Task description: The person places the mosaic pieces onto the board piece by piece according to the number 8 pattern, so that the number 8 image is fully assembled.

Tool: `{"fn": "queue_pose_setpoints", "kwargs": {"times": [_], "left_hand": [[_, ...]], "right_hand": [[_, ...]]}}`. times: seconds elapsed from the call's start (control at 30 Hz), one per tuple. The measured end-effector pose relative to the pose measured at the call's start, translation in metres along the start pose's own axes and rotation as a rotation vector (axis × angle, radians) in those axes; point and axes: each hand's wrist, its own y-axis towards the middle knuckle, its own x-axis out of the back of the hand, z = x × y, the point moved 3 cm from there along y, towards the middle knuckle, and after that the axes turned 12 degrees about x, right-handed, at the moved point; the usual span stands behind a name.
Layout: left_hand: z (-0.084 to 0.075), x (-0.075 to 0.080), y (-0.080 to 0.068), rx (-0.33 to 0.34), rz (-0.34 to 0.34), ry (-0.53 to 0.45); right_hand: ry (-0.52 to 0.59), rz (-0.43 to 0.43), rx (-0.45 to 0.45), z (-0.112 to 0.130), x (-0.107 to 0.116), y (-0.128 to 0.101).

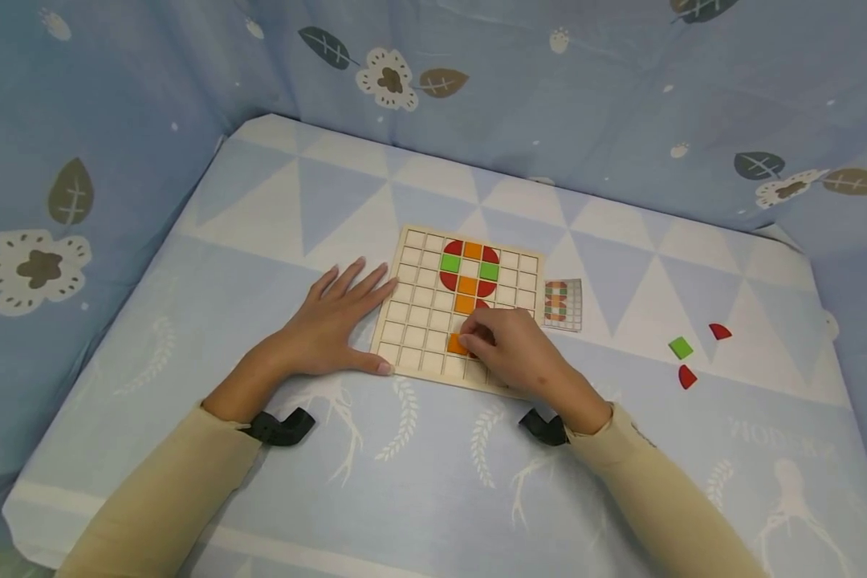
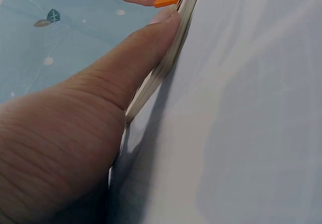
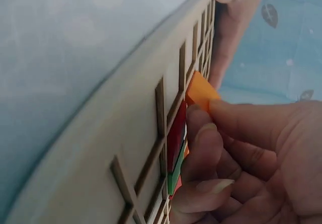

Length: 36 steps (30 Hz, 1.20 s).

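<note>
My right hand [image 1: 516, 345] pinches an orange square tile [image 3: 202, 92] between thumb and finger, low over the wooden grid board [image 1: 409, 335]. The tile is tilted against the grid in the right wrist view; whether it sits in a cell I cannot tell. Beside those fingers are a red tile [image 3: 176, 131] and a green tile [image 3: 174, 176] in the grid. My left hand [image 1: 328, 325] lies with fingers spread along the board's left side, its thumb at the near left corner. Farther up the board, orange squares, green squares [image 1: 450, 262] and red quarter-rounds form a rounded pattern. The right hand hides some cells.
A small pattern card [image 1: 563, 305] lies against the board's right side. Off to the right are a loose green square [image 1: 681, 348] and two red quarter-rounds [image 1: 720, 331]. Patterned cloth covers the table [image 1: 376, 498], and a blue floral curtain [image 1: 520, 104] surrounds it.
</note>
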Motion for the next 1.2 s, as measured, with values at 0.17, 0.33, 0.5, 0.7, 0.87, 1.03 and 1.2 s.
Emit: {"fn": "queue_pose_setpoints", "kwargs": {"times": [0.17,0.33,0.5,0.7,0.87,1.03,1.2], "left_hand": [[-0.001,0.001,0.000,-0.004,0.002,-0.007],[-0.001,0.001,0.001,-0.011,-0.003,-0.008],[-0.001,0.001,0.001,-0.006,0.003,-0.004],[0.001,0.000,0.001,-0.016,-0.007,-0.003],[0.001,-0.001,0.001,-0.036,-0.019,-0.013],[-0.001,-0.001,0.000,-0.038,-0.025,-0.008],[0.001,0.000,-0.001,-0.024,-0.030,-0.014]], "right_hand": [[-0.025,-0.020,-0.025,0.000,-0.003,0.001],[-0.048,-0.043,-0.028,-0.002,-0.005,0.000],[-0.044,-0.081,0.001,-0.002,-0.006,-0.004],[0.087,-0.111,0.023,-0.004,-0.005,-0.008],[0.218,-0.166,-0.039,-0.008,0.007,-0.020],[0.244,-0.242,-0.077,-0.015,0.027,-0.047],[0.112,-0.267,-0.159,-0.030,0.049,-0.086]]}}
